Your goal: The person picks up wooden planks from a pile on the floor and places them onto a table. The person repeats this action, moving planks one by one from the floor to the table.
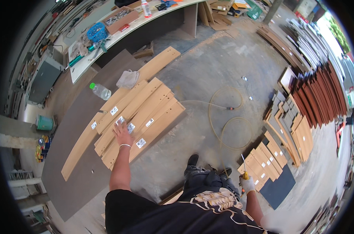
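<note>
My left hand (123, 134), bare with a white band at the wrist, lies with fingers spread on a group of light wooden boards (161, 112). The boards overlap, carry white labels and have small holes near their ends. They rest on a large dark grey panel (77, 191). A longer curved board (75, 156) lies along their far left side. Low on the right, my right hand (247, 184) wears a pale glove and is closed round a screwdriver (245, 174) with a yellow handle, its shaft pointing up and away.
A clear bottle (102, 92) with a green cap and a folded cloth (127, 79) lie by the boards. A thin hose (211, 121) loops over the floor. More labelled boards (262, 163) and reddish-brown panels (321, 95) stand right. A cluttered white bench (124, 34) stands beyond.
</note>
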Action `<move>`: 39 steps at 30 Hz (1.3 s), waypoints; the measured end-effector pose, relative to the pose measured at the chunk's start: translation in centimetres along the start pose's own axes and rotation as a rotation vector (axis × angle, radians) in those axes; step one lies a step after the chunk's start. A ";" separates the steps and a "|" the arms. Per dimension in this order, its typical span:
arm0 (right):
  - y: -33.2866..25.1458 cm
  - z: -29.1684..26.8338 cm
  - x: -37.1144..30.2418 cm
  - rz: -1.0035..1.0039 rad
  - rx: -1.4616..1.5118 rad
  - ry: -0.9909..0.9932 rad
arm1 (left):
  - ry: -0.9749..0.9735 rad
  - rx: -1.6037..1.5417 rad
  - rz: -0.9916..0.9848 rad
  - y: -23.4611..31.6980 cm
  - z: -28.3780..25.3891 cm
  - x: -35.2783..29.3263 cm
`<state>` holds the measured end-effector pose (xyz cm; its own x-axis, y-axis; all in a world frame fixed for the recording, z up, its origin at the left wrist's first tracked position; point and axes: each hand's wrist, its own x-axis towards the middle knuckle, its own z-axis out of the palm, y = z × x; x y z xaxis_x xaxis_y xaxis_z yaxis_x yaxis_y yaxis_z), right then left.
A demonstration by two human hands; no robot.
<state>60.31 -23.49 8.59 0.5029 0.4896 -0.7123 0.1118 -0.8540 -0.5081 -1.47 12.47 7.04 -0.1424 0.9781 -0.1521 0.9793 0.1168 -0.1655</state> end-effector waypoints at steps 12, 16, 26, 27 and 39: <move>12.3 -10.5 0.1 0.258 0.712 0.551 | 0.061 0.317 -0.430 2.2 3.0 3.2; 21.9 -16.4 0.3 0.331 0.925 0.779 | 0.124 0.274 -0.137 15.1 3.2 -3.8; 39.5 -23.9 6.9 0.446 0.926 0.606 | -0.415 -0.047 0.848 49.9 10.5 -28.9; 40.9 -23.9 7.5 0.411 0.822 0.565 | -0.451 -0.038 0.957 54.7 10.0 -32.4; 45.4 -13.9 15.4 0.250 0.238 0.017 | -0.687 0.222 1.261 92.8 20.9 -43.5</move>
<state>85.06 -57.22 -18.71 0.5037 0.2654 -0.8221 -0.2187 -0.8815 -0.4185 92.58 -22.82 -22.09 0.6775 0.1272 -0.7245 0.4704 -0.8321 0.2938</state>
